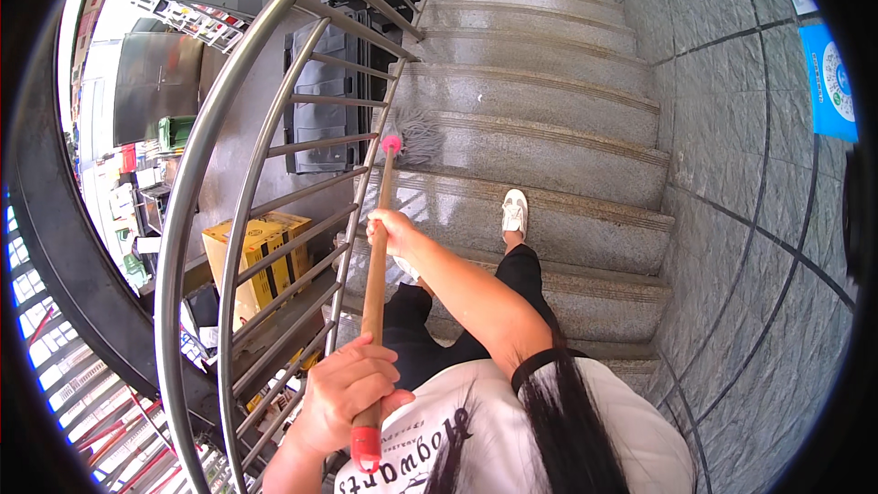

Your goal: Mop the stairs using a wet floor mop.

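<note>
A mop [373,297] with a wooden handle slants from my chest toward the railing side of the stairs. My left hand [352,389] wraps round the handle close to its red end cap. Farther down the shaft, my right hand [391,230] is closed on the wood, its arm stretched forward. At the far end, a pink socket joins the handle to the grey mop head [418,135]. Its strands lie spread on a stone step [540,142] beside the railing posts. That part of the stairs looks wet and shiny.
A metal railing [224,101] runs along the left, close to the mop handle. Beyond it stand a yellow cardboard box [247,252] and dark grey bins [322,91]. Grey tiled wall [732,174] borders the right. My white shoe [515,212] rests on a step.
</note>
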{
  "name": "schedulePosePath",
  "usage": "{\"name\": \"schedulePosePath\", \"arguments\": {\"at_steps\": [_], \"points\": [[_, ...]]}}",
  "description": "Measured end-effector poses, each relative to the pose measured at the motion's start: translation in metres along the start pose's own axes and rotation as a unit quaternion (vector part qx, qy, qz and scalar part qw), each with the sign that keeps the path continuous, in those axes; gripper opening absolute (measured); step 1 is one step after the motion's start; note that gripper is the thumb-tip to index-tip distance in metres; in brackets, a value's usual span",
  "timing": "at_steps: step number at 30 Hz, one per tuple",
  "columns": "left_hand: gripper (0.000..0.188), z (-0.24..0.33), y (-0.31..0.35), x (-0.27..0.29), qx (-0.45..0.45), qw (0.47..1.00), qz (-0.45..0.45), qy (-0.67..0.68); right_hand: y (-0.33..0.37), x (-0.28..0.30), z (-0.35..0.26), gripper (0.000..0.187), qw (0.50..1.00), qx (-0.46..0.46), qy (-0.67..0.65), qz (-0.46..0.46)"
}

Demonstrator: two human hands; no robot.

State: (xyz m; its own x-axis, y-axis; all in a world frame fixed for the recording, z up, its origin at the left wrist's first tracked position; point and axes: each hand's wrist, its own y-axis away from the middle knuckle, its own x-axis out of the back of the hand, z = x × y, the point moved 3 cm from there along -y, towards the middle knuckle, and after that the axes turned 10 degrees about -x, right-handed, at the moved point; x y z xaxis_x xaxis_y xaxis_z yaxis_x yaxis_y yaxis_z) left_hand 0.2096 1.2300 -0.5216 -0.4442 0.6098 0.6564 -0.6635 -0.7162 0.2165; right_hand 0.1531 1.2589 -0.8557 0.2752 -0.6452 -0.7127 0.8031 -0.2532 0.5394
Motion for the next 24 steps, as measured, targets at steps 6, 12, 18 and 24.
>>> {"name": "schedulePosePath", "arguments": {"at_steps": [6, 12, 18, 24], "points": [[0.027, 0.008, 0.030, 0.016, 0.014, 0.994, 0.104, 0.014, 0.008, -0.021, 0.017, 0.010, 0.999, 0.030, -0.015, 0.000], [0.027, 0.030, 0.088, 0.049, -0.077, 0.889, 0.419, 0.169, 0.108, -0.049, 0.029, 0.009, 0.999, 0.038, -0.031, 0.001], [0.022, 0.005, 0.053, 0.058, -0.012, 0.796, 0.538, 0.278, 0.187, -0.010, 0.003, 0.014, 0.996, 0.078, 0.014, 0.049], [0.010, -0.040, -0.009, -0.032, 0.122, 0.889, 0.275, 0.345, 0.193, 0.127, -0.074, 0.010, 0.961, 0.135, -0.032, 0.240]]}}
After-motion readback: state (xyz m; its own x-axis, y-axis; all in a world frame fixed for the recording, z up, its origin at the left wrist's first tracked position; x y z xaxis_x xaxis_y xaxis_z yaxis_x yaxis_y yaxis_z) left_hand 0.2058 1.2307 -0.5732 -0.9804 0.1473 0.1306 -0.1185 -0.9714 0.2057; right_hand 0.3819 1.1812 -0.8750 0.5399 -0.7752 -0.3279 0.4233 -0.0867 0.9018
